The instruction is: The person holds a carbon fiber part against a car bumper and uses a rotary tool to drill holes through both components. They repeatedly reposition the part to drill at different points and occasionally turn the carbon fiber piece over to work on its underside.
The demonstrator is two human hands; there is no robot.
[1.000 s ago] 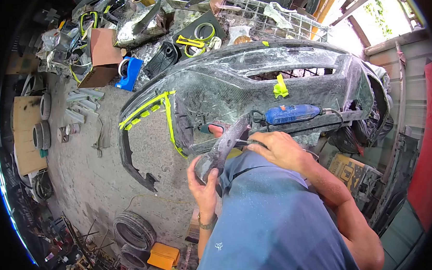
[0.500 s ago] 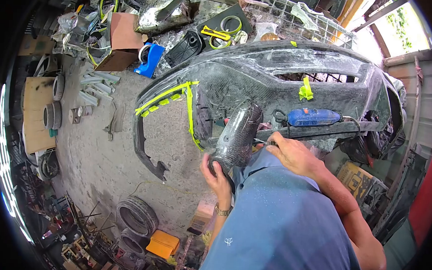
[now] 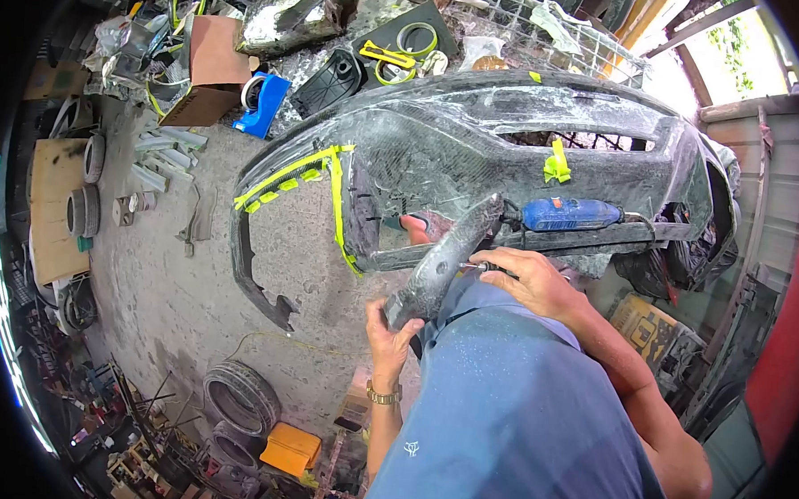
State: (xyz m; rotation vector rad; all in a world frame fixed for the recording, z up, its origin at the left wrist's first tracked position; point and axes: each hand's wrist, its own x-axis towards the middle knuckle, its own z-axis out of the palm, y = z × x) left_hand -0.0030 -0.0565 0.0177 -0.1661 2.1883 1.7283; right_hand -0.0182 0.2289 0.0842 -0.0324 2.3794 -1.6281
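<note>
My left hand (image 3: 388,338) pinches the lower end of a dark carbon-fibre part (image 3: 436,267), thumb on its face. The part stands slanted above my lap, its narrow upper end against the view of the bumper. In my right hand (image 3: 536,282) is a slim rotary tool handpiece (image 3: 486,267), its thin metal bit pointing at the part's right edge. Behind them lies a large dusty carbon-weave bumper (image 3: 439,158) with yellow-green tape (image 3: 338,211) along its left opening. A blue rotary tool body (image 3: 572,216) with a black cable rests on the bumper.
A blue tape dispenser (image 3: 261,106), a cardboard box (image 3: 213,72), tape rolls (image 3: 417,39) and a yellow cutter (image 3: 387,54) lie beyond the bumper. Tyres (image 3: 241,399) and an orange case (image 3: 290,449) are on the floor at lower left. A black bag (image 3: 684,266) sits at right.
The carbon-fibre part has turned from its broad, glossy face to a narrower, dusty side. My left hand has rotated with it, thumb now on the near face. The view has shifted slightly.
</note>
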